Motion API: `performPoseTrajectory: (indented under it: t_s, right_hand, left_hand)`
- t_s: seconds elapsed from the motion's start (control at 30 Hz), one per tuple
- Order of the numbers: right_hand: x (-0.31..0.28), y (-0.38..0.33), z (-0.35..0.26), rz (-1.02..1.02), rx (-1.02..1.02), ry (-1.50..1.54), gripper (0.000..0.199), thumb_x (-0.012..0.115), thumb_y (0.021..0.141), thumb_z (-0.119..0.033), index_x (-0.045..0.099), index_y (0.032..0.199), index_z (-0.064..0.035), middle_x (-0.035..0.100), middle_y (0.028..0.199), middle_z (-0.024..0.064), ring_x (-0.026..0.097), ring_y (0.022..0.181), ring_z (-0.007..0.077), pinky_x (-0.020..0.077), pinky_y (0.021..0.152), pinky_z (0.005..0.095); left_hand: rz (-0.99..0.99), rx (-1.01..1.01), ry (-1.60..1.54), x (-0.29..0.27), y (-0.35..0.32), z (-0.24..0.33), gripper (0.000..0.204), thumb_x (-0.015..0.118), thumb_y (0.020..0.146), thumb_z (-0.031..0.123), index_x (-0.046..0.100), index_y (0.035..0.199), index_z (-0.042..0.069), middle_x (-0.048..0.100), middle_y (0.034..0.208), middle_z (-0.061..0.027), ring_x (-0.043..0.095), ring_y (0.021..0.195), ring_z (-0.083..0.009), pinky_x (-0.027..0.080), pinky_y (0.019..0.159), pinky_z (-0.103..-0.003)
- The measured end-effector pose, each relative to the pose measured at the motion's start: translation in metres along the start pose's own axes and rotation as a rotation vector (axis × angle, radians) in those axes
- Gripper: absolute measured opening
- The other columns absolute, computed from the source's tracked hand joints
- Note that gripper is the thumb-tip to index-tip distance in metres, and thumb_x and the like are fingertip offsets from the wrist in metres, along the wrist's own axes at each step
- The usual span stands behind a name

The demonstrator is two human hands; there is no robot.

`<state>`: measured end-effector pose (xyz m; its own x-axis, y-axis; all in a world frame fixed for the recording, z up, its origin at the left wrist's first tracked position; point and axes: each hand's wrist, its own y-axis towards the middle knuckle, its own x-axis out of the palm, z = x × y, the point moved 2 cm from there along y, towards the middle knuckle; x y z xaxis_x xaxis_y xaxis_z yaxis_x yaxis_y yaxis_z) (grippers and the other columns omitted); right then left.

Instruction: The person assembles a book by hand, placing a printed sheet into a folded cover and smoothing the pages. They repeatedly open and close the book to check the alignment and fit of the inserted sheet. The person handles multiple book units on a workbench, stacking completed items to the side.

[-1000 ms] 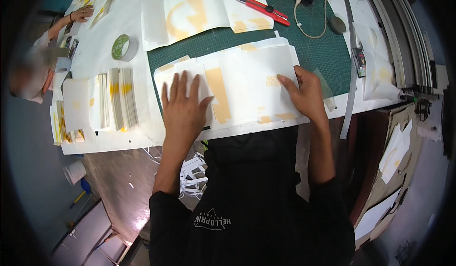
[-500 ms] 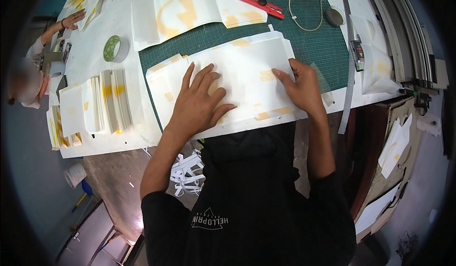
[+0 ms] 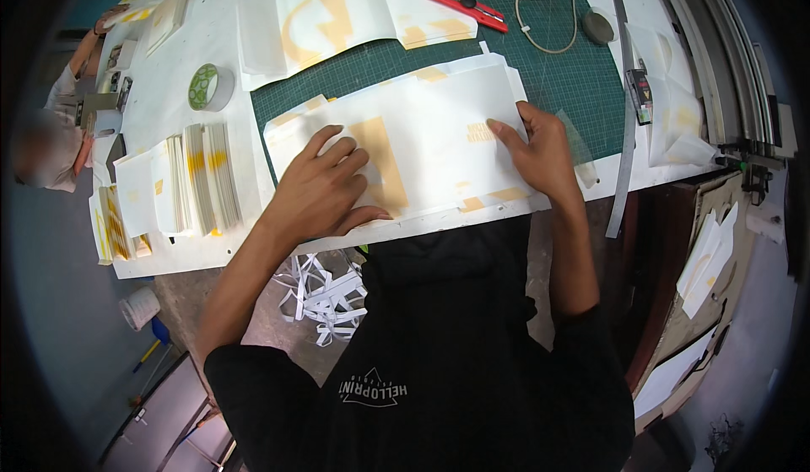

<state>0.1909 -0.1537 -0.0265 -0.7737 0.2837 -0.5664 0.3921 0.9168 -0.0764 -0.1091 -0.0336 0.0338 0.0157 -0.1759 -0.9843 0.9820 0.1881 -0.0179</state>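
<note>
A white printed paper sheet (image 3: 430,156) with pale yellow-orange patches lies in front of me, partly on the green cutting mat (image 3: 591,105), its near edge along the table edge. More paper shows beneath its far and right edges. My left hand (image 3: 325,181) rests on the sheet's left part, fingers bent and apart, thumb stretched toward the near edge; nothing is in it. At the right edge my right hand (image 3: 544,151) grips the sheet, thumb on top and fingers at the rim, partly hidden. Beyond it lies another printed sheet with fold lines (image 3: 329,25).
A red utility knife (image 3: 468,8) and a looped cable (image 3: 548,50) lie on the mat. Left are a tape roll (image 3: 222,90) and a stack of folded papers (image 3: 202,181); right, a metal strip (image 3: 623,160). Paper offcuts (image 3: 333,299) litter the floor. A co-worker (image 3: 63,160) is at far left.
My left hand has slid left and toward me across the sheet, uncovering a yellow-orange patch. The right hand keeps its grip. The co-worker's hand has moved farther away.
</note>
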Motion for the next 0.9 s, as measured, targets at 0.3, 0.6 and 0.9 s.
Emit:
performPoseTrajectory:
  t_s: [0.3,0.6,0.9]
  right_hand:
    - [-0.002,-0.001,-0.003,0.002,0.011,0.011,0.033,0.079,0.095,-0.02,0.065,0.087,0.0077,0.064,0.076,0.0234,0.057,0.063,0.0245,0.0462,0.064,0.041]
    - [0.0,-0.001,0.0,-0.001,0.005,-0.022,0.032,0.079,0.095,-0.02,0.066,0.087,0.0081,0.065,0.076,0.0258,0.059,0.063,0.0288,0.0468,0.064,0.0426]
    - [-0.004,-0.005,-0.008,0.0,0.018,-0.038,0.031,0.079,0.096,-0.021,0.069,0.091,0.0086,0.068,0.079,0.0252,0.062,0.065,0.0261,0.0478,0.065,0.0423]
  left_hand:
    - [-0.17,-0.289,0.023,-0.015,-0.051,0.006,0.058,0.084,0.086,0.046,0.069,0.118,0.001,0.071,0.105,-0.0201,0.072,0.097,-0.0394,0.053,0.106,-0.05]
    - [0.071,-0.348,0.13,0.02,-0.01,0.013,0.045,0.079,0.092,0.047,0.063,0.095,0.005,0.061,0.089,-0.0131,0.068,0.081,-0.0306,0.054,0.067,-0.041]
    - [0.059,-0.649,-0.014,0.03,-0.008,0.011,0.059,0.077,0.095,0.047,0.06,0.128,0.002,0.06,0.114,-0.0214,0.065,0.107,-0.038,0.059,0.079,-0.048]
